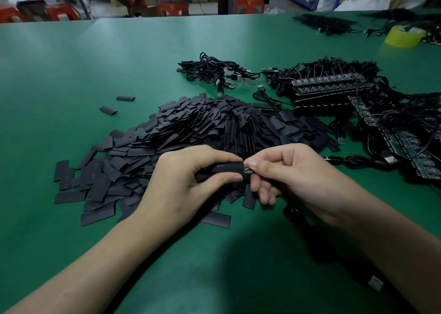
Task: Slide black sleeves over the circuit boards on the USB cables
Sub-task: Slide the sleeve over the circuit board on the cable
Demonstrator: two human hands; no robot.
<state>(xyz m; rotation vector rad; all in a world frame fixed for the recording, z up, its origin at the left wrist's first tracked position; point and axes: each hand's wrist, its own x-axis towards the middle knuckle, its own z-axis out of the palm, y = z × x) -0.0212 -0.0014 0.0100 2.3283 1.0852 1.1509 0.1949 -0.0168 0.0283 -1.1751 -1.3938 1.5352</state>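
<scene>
My left hand (188, 182) grips a black sleeve (226, 169) between thumb and fingers, just above the near edge of a big pile of flat black sleeves (191, 132). My right hand (293, 173) pinches a small green circuit board (247, 168) at the sleeve's right end. Only the board's tip shows outside the sleeve. Its black cable (296, 216) runs down under my right wrist to a USB plug (375, 283) near the table's front edge.
The green table (119, 63) carries finished-looking USB cables (214, 71) behind the pile, stacks of circuit boards with cables (334, 84) at right, two loose sleeves (108, 110) at left, and a yellow tape roll (403, 37) at the far right.
</scene>
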